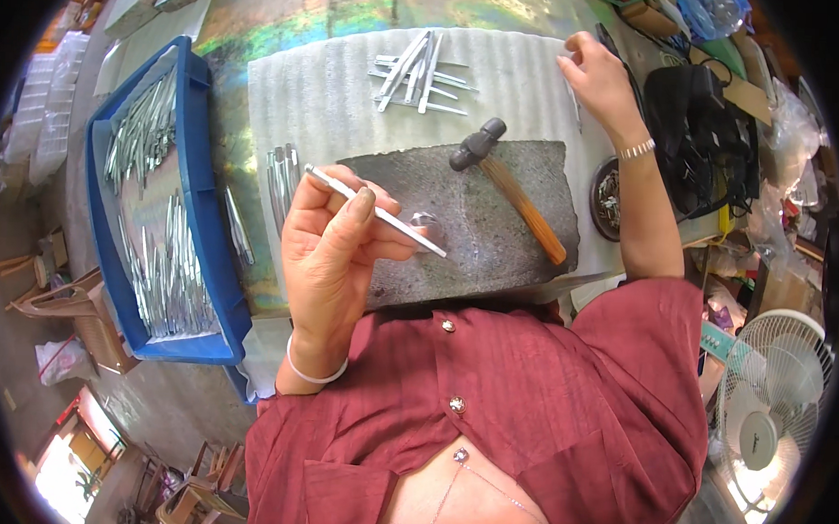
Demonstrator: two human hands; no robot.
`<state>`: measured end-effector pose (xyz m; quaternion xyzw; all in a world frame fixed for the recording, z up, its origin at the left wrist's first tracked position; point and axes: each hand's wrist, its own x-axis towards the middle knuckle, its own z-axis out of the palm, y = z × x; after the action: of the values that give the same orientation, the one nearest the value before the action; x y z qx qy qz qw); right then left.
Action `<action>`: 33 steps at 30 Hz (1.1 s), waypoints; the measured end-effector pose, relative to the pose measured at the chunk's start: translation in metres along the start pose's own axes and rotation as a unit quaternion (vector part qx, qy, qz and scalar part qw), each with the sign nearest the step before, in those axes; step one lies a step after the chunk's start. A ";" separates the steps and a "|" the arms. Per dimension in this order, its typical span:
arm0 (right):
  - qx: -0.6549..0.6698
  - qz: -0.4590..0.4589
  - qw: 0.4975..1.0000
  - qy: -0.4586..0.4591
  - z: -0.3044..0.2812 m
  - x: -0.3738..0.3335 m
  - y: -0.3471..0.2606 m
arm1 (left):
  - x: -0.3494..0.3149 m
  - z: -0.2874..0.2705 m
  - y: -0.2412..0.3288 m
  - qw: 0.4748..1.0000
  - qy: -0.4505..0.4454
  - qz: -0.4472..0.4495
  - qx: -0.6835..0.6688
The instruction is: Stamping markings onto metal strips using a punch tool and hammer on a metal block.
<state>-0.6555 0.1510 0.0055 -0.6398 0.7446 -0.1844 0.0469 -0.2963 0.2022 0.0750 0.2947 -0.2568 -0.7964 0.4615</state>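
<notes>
My left hand (332, 250) is closed around a slim silver metal rod (384, 215), gripped between thumb and fingers. The rod slants down to the right over a dark stone slab (524, 173). A small shiny curved piece of metal (425, 220) shows just behind the rod, partly covered by it and my fingers. Across the slab lies a hammer (519, 201) with a dark head and wooden handle. My right hand (603, 82) is at the far right edge of the foam sheet (324, 92), fingers curled in; what they hold, if anything, is hidden.
Several loose metal rods (417, 72) are piled on the foam, and more (281, 183) lie left of the slab. A blue tray (198, 134) at left holds many rods. A round dark dish (606, 199), a black bag (720, 134) and a fan (771, 394) are at right.
</notes>
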 end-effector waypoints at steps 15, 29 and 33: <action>0.753 0.133 0.603 -0.228 -0.029 -0.133 -0.195 | -0.046 -0.022 -0.016 0.990 -0.025 -0.132 -0.037; 0.687 0.185 0.616 -0.338 -0.029 -0.125 -0.218 | -0.061 -0.030 0.002 0.961 -0.123 -0.197 0.152; 0.667 0.206 0.635 -0.332 -0.027 -0.119 -0.219 | -0.051 -0.029 0.001 0.967 -0.122 -0.191 0.119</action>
<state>-0.4382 0.2473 0.0840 -0.2824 0.4659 -0.3912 0.7417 -0.2545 0.2424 0.0671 0.2912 -0.3428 -0.8637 0.2275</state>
